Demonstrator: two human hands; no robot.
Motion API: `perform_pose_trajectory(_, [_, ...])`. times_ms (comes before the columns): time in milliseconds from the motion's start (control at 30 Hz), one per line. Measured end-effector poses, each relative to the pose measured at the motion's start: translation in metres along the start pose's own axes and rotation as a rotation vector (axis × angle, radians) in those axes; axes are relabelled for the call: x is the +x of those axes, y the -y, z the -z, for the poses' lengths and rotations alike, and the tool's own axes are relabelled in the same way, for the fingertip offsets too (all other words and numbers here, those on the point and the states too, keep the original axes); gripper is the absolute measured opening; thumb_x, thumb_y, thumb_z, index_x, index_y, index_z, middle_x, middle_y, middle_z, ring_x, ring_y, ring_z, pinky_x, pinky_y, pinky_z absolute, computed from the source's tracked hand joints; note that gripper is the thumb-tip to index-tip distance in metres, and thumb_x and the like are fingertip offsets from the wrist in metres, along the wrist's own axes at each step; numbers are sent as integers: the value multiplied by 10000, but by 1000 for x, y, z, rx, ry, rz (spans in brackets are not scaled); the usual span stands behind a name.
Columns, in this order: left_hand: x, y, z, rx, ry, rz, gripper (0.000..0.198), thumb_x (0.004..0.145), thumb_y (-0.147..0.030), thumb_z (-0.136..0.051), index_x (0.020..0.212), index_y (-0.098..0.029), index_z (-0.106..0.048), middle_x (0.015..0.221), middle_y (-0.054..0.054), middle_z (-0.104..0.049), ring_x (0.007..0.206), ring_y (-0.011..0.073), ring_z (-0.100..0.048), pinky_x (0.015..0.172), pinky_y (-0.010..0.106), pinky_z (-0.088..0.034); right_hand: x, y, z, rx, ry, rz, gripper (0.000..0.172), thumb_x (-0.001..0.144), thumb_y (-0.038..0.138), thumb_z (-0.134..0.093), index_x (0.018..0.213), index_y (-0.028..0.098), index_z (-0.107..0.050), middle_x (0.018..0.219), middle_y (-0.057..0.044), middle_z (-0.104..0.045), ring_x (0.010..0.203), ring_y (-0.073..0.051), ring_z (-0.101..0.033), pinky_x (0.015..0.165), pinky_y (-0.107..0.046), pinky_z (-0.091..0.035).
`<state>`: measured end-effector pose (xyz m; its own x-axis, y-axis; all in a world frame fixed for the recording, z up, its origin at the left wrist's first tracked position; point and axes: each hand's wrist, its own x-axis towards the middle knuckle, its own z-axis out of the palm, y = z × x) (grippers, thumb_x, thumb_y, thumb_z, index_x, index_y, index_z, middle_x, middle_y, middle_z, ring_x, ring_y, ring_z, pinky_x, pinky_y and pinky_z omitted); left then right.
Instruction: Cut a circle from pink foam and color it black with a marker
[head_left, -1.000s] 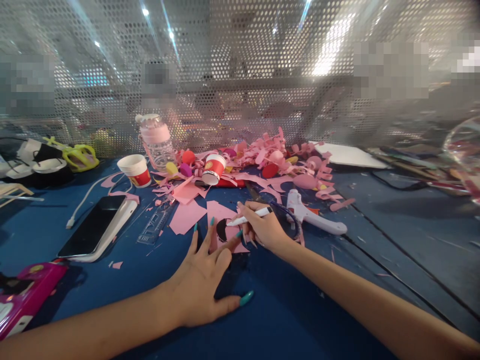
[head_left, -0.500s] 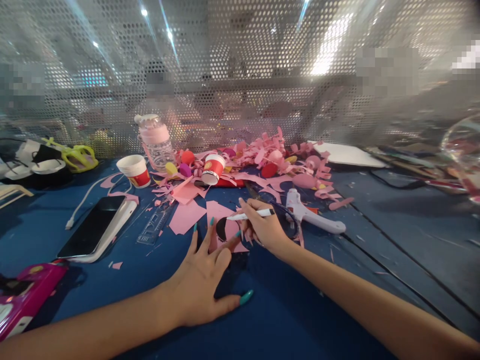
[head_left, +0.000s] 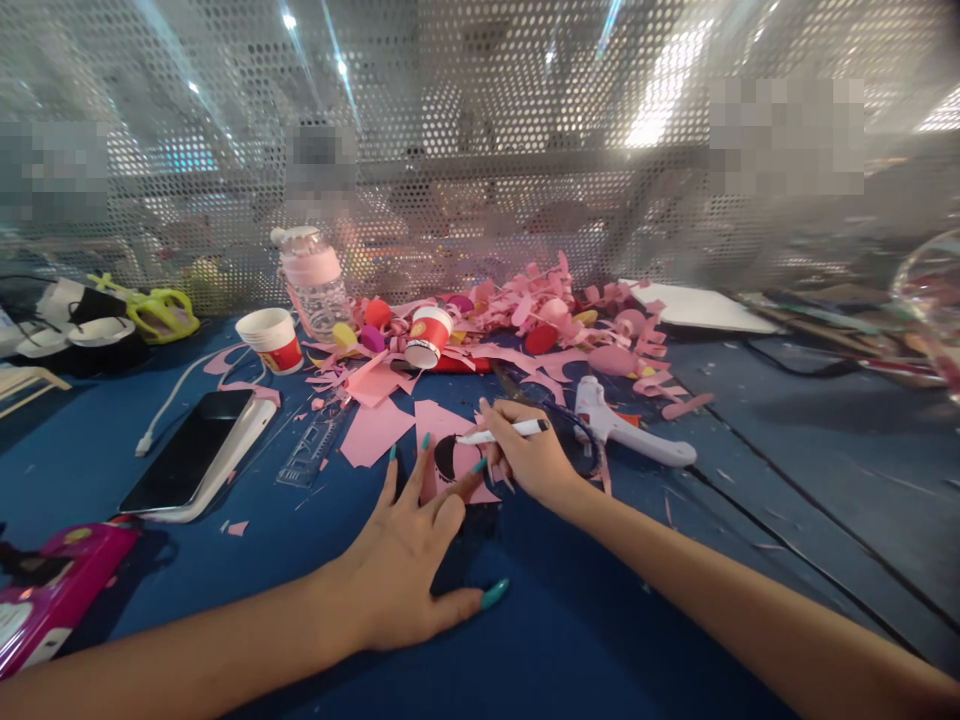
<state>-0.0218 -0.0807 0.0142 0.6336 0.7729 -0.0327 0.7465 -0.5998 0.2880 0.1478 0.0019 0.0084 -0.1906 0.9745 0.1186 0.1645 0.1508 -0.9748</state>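
Observation:
A white marker (head_left: pixel 504 432) with a black end is pinched in my right hand (head_left: pixel 534 458), its tip at the upper edge of a dark half-round mark on a piece of pink paper (head_left: pixel 429 422). My left hand (head_left: pixel 409 555) lies spread, fingertips with teal nails resting on that paper and the thumb out to the right on the blue table. Beside it, to the left, is another pink paper piece (head_left: pixel 376 432). A white hot glue gun (head_left: pixel 626 430) lies just right of my right hand.
Pink paper scraps (head_left: pixel 536 305) are heaped at the back with a tipped paper cup (head_left: pixel 428 337). Further left stand stacked paper cups (head_left: pixel 270 340), a bottle (head_left: pixel 311 280), and a phone (head_left: pixel 191 450). A magenta device (head_left: pixel 71 585) sits at the near left. Behind rises a perforated metal screen (head_left: pixel 480 130).
The marker tip has shifted slightly right along the upper edge of the dark mark. My left hand stays in place on the paper.

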Motion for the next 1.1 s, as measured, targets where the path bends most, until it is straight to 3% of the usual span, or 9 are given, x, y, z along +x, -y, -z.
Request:
perform_pose_trajectory(133, [0, 0, -1, -6, -9, 1, 669, 802, -610, -433, 1326, -200, -363, 1466, 77, -296, 1363, 379, 101, 1045, 682, -77, -4, 1, -1, -41, -108, 68, 441, 835, 491, -480, 514, 188, -464, 363, 49, -453, 278, -65, -380, 308, -195, -295])
perform_pose_trajectory(300, [0, 1, -1, -3, 3, 6, 688, 797, -627, -426, 1324, -188, -369, 1457, 86, -312, 1363, 394, 76, 1050, 678, -76, -6, 4, 2, -72, 69, 79, 473, 842, 467, -484, 468, 178, -470, 355, 38, -449, 302, -65, -388, 345, -198, -307])
perform_pose_trajectory(500, [1, 1, -1, -7, -3, -1, 702, 804, -598, -436, 1368, -201, -308, 1483, 61, -260, 1355, 372, 147, 1044, 688, -65, -2, 0, -1, -77, -104, 64, 468, 840, 485, -482, 480, 199, -393, 365, 38, -454, 311, -79, -423, 341, -198, -328])
perform_pose_trajectory(700, [0, 0, 0, -5, 12, 10, 723, 798, -601, -443, 1379, -195, -296, 1474, 67, -282, 1356, 367, 149, 1045, 687, -57, -1, -2, 0, -59, -79, 49, 454, 840, 480, -488, 494, 196, -409, 378, 35, -479, 284, -65, -399, 307, -183, -302])
perform_pose_trajectory(833, [0, -1, 0, -7, 5, 10, 721, 803, -627, -410, 1371, -193, -313, 1450, 86, -323, 1360, 361, 139, 1046, 683, -64, 1, -1, 2, -34, 16, 15, 438, 836, 460, -489, 503, 174, -487, 355, 36, -475, 268, -55, -374, 289, -168, -276])
perform_pose_trajectory(1000, [1, -1, 1, -1, 20, 12, 755, 809, -619, -403, 1409, -191, -239, 1456, 93, -310, 1354, 368, 148, 1039, 684, -59, 1, -1, 3, 16, -35, -1, 424, 820, 475, -502, 517, 182, -459, 356, 51, -479, 248, -53, -370, 276, -163, -288])
perform_pose_trajectory(1100, [1, -1, 2, -1, 20, 14, 768, 804, -613, -420, 1415, -192, -222, 1469, 84, -289, 1355, 371, 142, 1042, 680, -58, 1, 0, 3, -1, 7, -8, 428, 825, 465, -494, 511, 175, -478, 346, 47, -471, 248, -52, -372, 269, -157, -274])
